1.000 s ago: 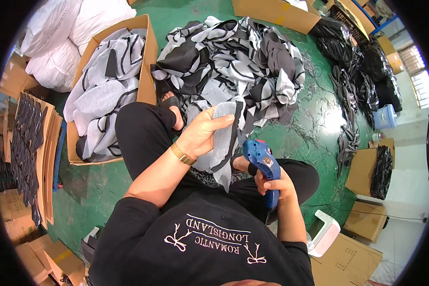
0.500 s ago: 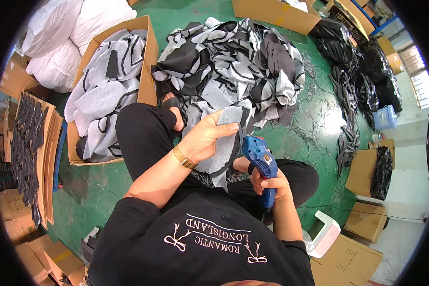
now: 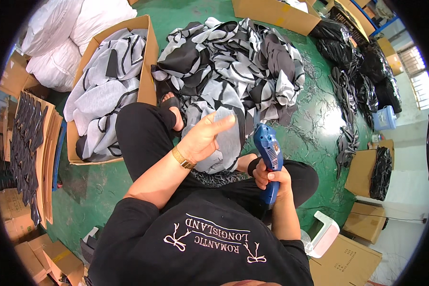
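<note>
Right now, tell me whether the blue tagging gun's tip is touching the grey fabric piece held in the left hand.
Cannot tell. In the head view the blue tagging gun tip sits right at the grey fabric piece edge, beside the left hand; no clear contact or gap shows.

Green floor (image 3: 105, 186), cardboard boxes (image 3: 276, 12) around, bright window (image 3: 422, 88) at right

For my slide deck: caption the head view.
Seated person's left hand holds a grey fabric piece; right hand grips a blue tagging gun.
</note>
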The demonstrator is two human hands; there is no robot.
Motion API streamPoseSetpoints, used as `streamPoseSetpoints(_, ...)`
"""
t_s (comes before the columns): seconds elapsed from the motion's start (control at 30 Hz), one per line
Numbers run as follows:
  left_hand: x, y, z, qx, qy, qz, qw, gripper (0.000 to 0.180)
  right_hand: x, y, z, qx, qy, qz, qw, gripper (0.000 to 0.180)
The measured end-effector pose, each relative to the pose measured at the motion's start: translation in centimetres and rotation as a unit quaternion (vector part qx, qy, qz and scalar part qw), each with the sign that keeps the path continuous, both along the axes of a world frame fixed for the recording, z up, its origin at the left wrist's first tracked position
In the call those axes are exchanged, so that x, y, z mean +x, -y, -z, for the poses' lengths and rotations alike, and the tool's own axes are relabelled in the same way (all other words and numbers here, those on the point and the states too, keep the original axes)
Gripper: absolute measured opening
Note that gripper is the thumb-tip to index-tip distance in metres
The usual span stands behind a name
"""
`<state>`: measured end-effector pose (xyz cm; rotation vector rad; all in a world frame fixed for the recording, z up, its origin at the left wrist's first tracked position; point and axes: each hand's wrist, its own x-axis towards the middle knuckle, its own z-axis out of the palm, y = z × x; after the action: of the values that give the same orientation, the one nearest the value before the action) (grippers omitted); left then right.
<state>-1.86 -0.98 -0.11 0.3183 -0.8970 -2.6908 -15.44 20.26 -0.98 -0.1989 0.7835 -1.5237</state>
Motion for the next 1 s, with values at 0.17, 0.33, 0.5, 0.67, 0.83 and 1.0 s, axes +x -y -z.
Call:
streamPoseSetpoints(0.17, -0.5, 0.4, 0.4, 0.035, 0.014, -0.030, 0.999, 0.018, 0.0, -0.7, -0.3, 0.021, -0.045, -0.023, 0.999, 0.032)
streamPoseSetpoints(0.33, -0.4, 0.2, 0.0, -0.064, 0.035, -0.094, 0.993, 0.021, -0.3, -0.9, -0.2, 0.049, -0.053, -0.053, 0.996, 0.032)
streamPoseSetpoints(0.5, -0.3, -0.2, -1.3, -0.083, 0.028, -0.076, 0.993, 0.028, -0.2, -0.6, -0.5, 0.053, -0.059, -0.072, 0.994, 0.035)
streamPoseSetpoints(0.67, 0.0, 0.1, -0.7, -0.087, 0.004, -0.040, 0.995, 0.031, 0.2, -0.4, -0.3, 0.043, -0.045, -0.070, 0.996, 0.035)
streamPoseSetpoints(0.83, 0.0, 0.0, -0.5, -0.105, -0.002, -0.028, 0.994, 0.033, 0.4, -0.3, -0.2, 0.044, -0.027, -0.068, 0.996, 0.035)
streamPoseSetpoints(1.0, -0.1, -0.2, -1.0, -0.154, -0.010, 0.000, 0.988, 0.035, 0.4, 0.3, -0.5, 0.034, -0.009, -0.033, 0.999, 0.031)
